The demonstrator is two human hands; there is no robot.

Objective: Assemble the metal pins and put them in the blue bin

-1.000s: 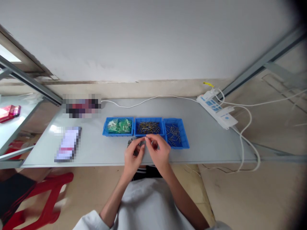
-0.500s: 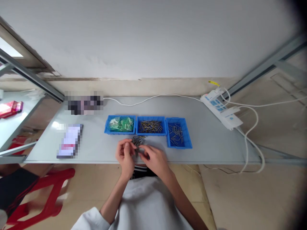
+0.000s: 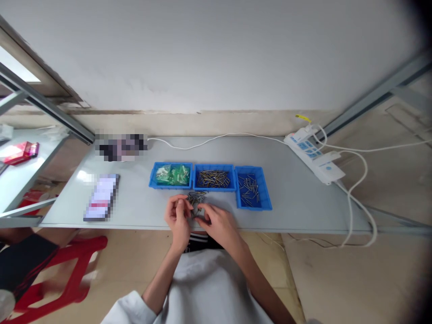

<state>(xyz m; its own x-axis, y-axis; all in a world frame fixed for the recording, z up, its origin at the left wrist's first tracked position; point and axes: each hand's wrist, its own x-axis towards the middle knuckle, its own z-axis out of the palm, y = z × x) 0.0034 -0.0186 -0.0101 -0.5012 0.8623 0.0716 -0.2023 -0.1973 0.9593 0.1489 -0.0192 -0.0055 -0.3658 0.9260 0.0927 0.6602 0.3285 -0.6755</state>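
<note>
At the front edge of the table my left hand [image 3: 178, 216] is closed, its fingers curled and the thumb against them. Whatever it grips is too small to make out. Opposite it, my right hand [image 3: 218, 223] has thumb and forefinger bent together in a pinch; what lies between them cannot be made out. A loose pile of metal screws [image 3: 197, 196] lies on the table just beyond both hands, partly hidden by the fingers. Behind the pile, a blue bin [image 3: 196, 188] holds many brassy and dark screws. The right blue bin [image 3: 263, 198] contains loose silvery screws.
The left blue bin [image 3: 151, 183] has green and clear plastic pieces. A blurred phone [image 3: 102, 198] lies left on the grey table [image 3: 297, 202], a blurred dark object [image 3: 123, 147] behind it. A power strip [image 3: 315, 155] with white cables stands right. A person's leg and red stool [image 3: 72, 270] are lower left.
The view has shifted slightly, so the table and bins sit a little further right. My hands stay over the same spot by the pile; the right fingertips have moved slightly.
</note>
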